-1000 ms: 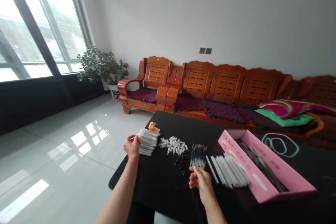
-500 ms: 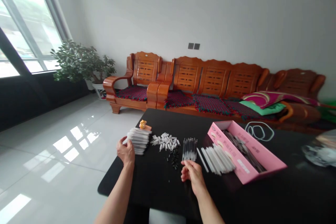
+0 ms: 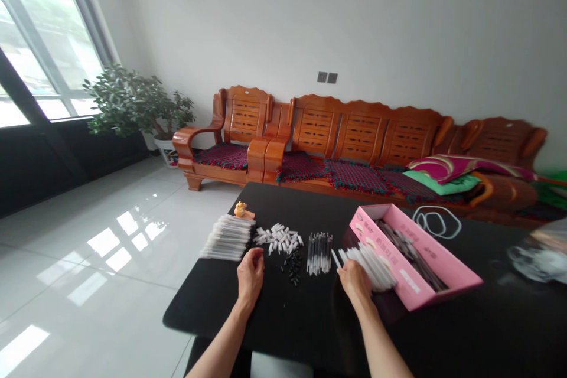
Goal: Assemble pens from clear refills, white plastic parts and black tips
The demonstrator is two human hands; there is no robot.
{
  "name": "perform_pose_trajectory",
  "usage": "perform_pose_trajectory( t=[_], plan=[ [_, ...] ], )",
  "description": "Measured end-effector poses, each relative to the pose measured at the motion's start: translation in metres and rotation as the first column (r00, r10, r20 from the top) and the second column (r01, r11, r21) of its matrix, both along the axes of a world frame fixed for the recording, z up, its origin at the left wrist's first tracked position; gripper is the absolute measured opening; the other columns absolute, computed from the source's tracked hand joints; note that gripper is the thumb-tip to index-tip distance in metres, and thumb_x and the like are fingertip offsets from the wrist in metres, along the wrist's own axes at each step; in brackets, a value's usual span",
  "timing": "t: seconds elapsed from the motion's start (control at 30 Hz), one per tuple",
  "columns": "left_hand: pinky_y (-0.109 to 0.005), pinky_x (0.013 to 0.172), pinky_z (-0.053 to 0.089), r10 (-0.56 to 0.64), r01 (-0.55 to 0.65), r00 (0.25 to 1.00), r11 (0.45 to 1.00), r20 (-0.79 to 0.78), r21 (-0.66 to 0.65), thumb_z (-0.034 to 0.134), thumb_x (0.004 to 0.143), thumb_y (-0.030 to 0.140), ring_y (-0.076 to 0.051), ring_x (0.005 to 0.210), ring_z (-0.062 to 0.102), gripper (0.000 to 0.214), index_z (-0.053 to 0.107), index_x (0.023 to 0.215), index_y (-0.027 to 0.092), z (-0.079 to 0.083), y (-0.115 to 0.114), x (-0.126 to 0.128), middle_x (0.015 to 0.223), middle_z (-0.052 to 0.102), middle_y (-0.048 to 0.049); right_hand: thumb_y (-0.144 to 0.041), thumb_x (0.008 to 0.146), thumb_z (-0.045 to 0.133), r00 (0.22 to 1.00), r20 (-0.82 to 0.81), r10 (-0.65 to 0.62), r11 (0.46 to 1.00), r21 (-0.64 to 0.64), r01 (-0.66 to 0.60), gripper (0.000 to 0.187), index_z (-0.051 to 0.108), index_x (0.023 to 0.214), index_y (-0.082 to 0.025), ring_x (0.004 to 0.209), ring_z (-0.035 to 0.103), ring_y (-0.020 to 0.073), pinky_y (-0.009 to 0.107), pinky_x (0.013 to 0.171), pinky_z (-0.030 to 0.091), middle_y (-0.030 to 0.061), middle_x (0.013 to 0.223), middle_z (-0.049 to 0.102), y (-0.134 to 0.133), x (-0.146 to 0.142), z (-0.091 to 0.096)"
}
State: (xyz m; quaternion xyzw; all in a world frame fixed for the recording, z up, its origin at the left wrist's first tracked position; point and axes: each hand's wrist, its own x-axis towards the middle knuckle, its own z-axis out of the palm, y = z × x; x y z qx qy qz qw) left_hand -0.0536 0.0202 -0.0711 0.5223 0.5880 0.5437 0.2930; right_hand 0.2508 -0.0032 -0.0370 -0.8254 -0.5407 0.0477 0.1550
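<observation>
My left hand (image 3: 250,274) is over the black table, fingers curled together, just right of a neat stack of white pen-like sticks (image 3: 228,238). Whatever its fingertips may hold is hidden. Near it lie a heap of small white sleeves (image 3: 280,238) and a scatter of tiny black plugs (image 3: 293,266). My right hand (image 3: 355,280) is closed at the left edge of a pile of translucent white pen tubes (image 3: 374,266), its fingers on the leftmost tube (image 3: 336,258). Between my hands lies a row of dark-inked pen refills (image 3: 319,253).
An open pink box (image 3: 416,283) holding dark sticks stands right of the tubes. Behind it are white loops (image 3: 436,221); a clear plastic bag (image 3: 538,257) sits at far right. A small yellow figurine (image 3: 240,208) tops the left stack. A wooden sofa (image 3: 316,127) stands beyond the table (image 3: 283,331).
My left hand has moved right, away from the stack of white sticks. My right hand has moved from below the refills rightward onto the edge of the tube pile.
</observation>
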Motion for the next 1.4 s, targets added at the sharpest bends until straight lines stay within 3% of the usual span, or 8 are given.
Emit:
perform_pose_trajectory(
  t=[0.13,0.2,0.3,0.37,0.57,0.73,0.97,1.4],
  plan=[
    [-0.027,0.055,0.05,-0.01,0.011,1.0,1.0,-0.008,0.014,0.055,0.081,0.035,-0.017,0.058,0.062,0.024,0.067,0.095,0.019,0.0,-0.001,0.0,0.076,0.068,-0.0038,-0.021,0.073,0.063,0.999,-0.043,-0.009,1.0,0.011,0.01,0.009,0.063,0.064,-0.021,0.074,0.069,0.0307,0.035,0.058,0.045,0.0153,0.074,0.072,0.002,0.0,0.003],
    [-0.027,0.055,0.05,-0.01,0.01,1.0,1.0,-0.016,0.011,0.054,0.082,0.035,-0.017,0.058,0.062,0.024,0.066,0.096,0.02,0.0,-0.001,0.001,0.076,0.068,-0.0036,-0.022,0.071,0.062,0.97,-0.241,-0.014,1.0,0.016,0.018,0.013,0.059,0.058,-0.021,0.057,0.066,0.0253,0.031,0.049,0.042,0.0107,0.059,0.067,-0.001,-0.007,0.008],
    [-0.027,0.057,0.05,-0.001,0.001,0.999,1.0,-0.034,-0.005,0.054,0.082,0.035,-0.017,0.059,0.063,0.024,0.067,0.095,0.02,0.002,-0.002,0.0,0.073,0.067,-0.0029,-0.035,0.076,0.053,0.714,-0.7,-0.001,0.999,0.038,0.039,0.023,0.054,0.057,-0.021,0.031,0.049,0.0145,0.024,0.032,0.029,0.0009,0.043,0.055,-0.007,-0.024,0.011],
    [-0.028,0.061,0.05,0.012,-0.012,0.998,1.0,-0.064,0.002,0.055,0.081,0.034,-0.018,0.061,0.063,0.023,0.068,0.093,0.019,0.005,-0.003,0.0,0.074,0.068,-0.0032,-0.038,0.075,0.052,0.533,-0.845,0.041,0.993,0.095,0.075,0.024,0.051,0.058,-0.021,0.027,0.043,0.0112,0.021,0.028,0.022,-0.0025,0.04,0.052,-0.012,-0.037,0.009],
    [-0.027,0.069,0.048,-0.065,0.074,0.98,0.996,-0.187,0.04,0.055,0.081,0.025,-0.017,0.067,0.062,0.017,0.068,0.091,0.018,0.023,-0.003,0.03,0.081,0.069,-0.004,-0.04,0.069,0.058,0.337,-0.94,0.053,0.964,0.136,0.229,0.024,0.049,0.058,-0.02,0.024,0.034,0.0073,0.017,0.024,0.018,-0.0072,0.036,0.045,-0.018,-0.047,-0.002],
    [-0.025,0.074,0.046,-0.296,0.274,0.857,0.955,-0.423,-0.114,0.06,0.08,0.021,-0.017,0.078,0.064,0.012,0.069,0.087,0.018,0.044,0.011,0.084,0.085,0.069,-0.0048,-0.041,0.071,0.058,0.358,-0.93,0.09,0.965,0.17,0.2,0.027,0.05,0.058,-0.02,0.024,0.035,0.0071,0.016,0.024,0.02,-0.0073,0.036,0.045,-0.019,-0.044,-0.001],
    [-0.028,0.079,0.047,-0.437,0.249,0.626,0.897,-0.646,-0.366,0.058,0.082,0.026,-0.024,0.094,0.067,0.019,0.069,0.095,0.017,0.059,0.029,0.126,0.101,0.069,-0.011,-0.045,0.072,0.06,0.36,-0.926,0.117,0.956,0.203,0.212,0.03,0.052,0.06,-0.019,0.024,0.036,0.0074,0.016,0.024,0.021,-0.0068,0.037,0.046,-0.021,-0.041,-0.01],
    [-0.032,0.084,0.052,-0.489,0.214,0.596,0.861,-0.637,-0.461,0.055,0.079,0.018,-0.029,0.1,0.066,0.029,0.071,0.101,0.009,0.063,0.036,0.139,0.103,0.07,-0.0211,-0.05,0.074,0.061,0.349,-0.924,0.154,0.952,0.233,0.198,0.034,0.054,0.063,-0.018,0.025,0.037,0.0077,0.017,0.025,0.023,-0.0067,0.038,0.047,-0.02,-0.038,-0.02]
  ],
)
